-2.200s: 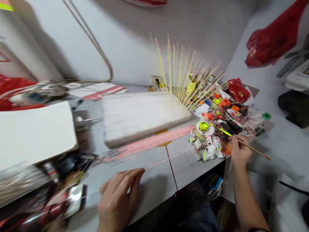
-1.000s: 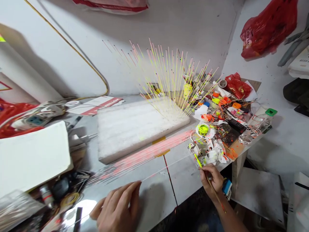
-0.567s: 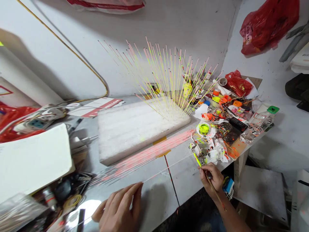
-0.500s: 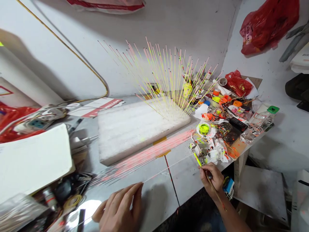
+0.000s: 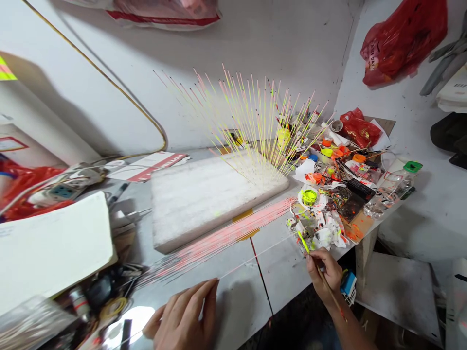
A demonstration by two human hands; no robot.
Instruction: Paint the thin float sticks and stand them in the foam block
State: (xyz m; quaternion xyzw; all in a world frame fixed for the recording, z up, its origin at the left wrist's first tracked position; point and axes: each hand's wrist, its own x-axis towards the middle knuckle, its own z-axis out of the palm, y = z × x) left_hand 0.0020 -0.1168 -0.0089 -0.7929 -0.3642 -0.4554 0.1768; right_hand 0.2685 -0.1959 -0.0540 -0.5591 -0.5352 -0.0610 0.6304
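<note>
Pinched in the fingertips of my left hand (image 5: 186,313) is a thin pale pink rod (image 5: 255,254), slanting up to the right across the table. My right hand (image 5: 324,272) is closed round a paintbrush (image 5: 303,241) with bright yellow paint on its head. The brush head is at the rod's far end; whether they touch is too fine to tell. Beyond the rod lies a row of loose pink rods (image 5: 233,231) along a white foam block (image 5: 204,199). Many pink-and-yellow rods (image 5: 257,131) stand fanned out in the block.
An open yellow paint pot (image 5: 309,197) sits among paint-smeared scraps at the right. Near the table edge lies a clear bottle (image 5: 386,197) with a green cap. To the left are a white pad (image 5: 54,248), a power strip (image 5: 60,194) and cables.
The whole view has shifted slightly, with the scene sitting a little lower. Both hands keep their holds on the rod and the paintbrush, and the brush stays near the rod's far end.
</note>
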